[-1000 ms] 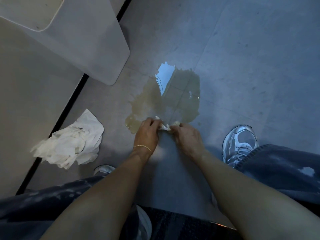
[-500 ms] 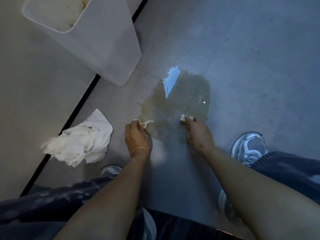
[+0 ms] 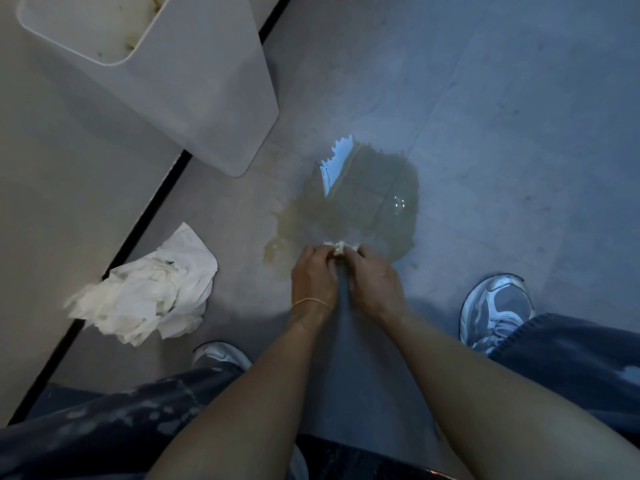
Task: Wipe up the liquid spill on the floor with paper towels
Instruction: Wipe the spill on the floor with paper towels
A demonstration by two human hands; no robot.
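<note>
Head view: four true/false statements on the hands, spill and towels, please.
1. The left hand and right hand pinch a small paper wad at the spill's near edge. True.
2. The bin stands left of the spill. True.
3. The spill is wiped up. False: a wide puddle lies on the floor.
4. The crumpled towel pile sits in the bin. False: it lies on the floor, left of the left hand.

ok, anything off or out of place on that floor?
A brownish puddle spreads over the floor, largely unwiped. The left hand and right hand pinch only a small paper wad at its near edge. A crumpled heap of paper towels lies loose to the left, outside the bin.
</note>
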